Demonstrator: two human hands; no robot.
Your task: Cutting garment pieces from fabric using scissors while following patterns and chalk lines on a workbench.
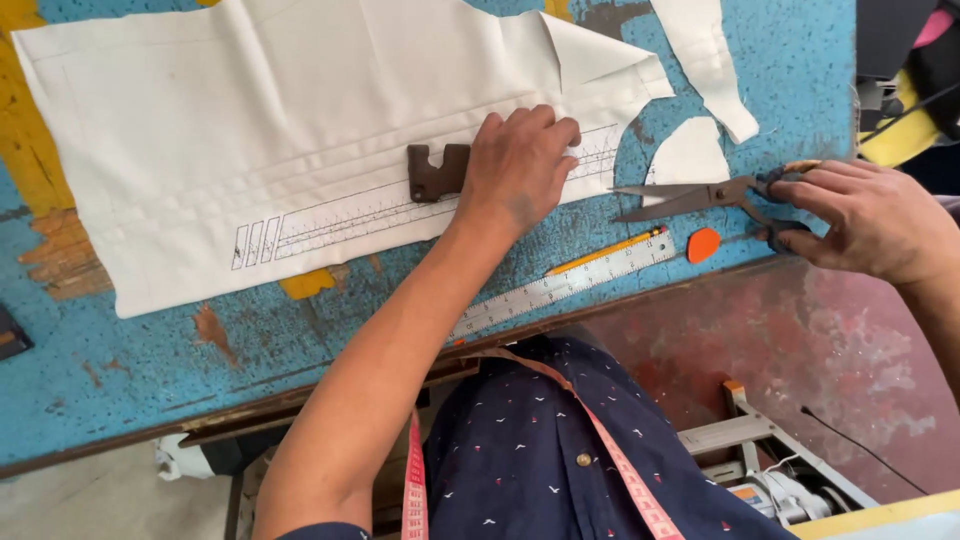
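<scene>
Centre frame: left hand (pixel 520 165) pressed flat, fingers curled, on a clear ruler (pixel 400 212) over white fabric (pixel 250 130), beside a brown metal weight (pixel 437 172). Right edge: right hand (pixel 870 220) grips scissors (pixel 700 197), blades parted, near steel ruler (pixel 565 285) and orange chalk (pixel 703 244).

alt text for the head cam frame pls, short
Seen from above, a person's left hand presses a clear ruler onto white fabric on a worn blue table, beside a dark metal weight. The right hand holds open scissors near a metal ruler, a yellow pencil and orange chalk.
</scene>
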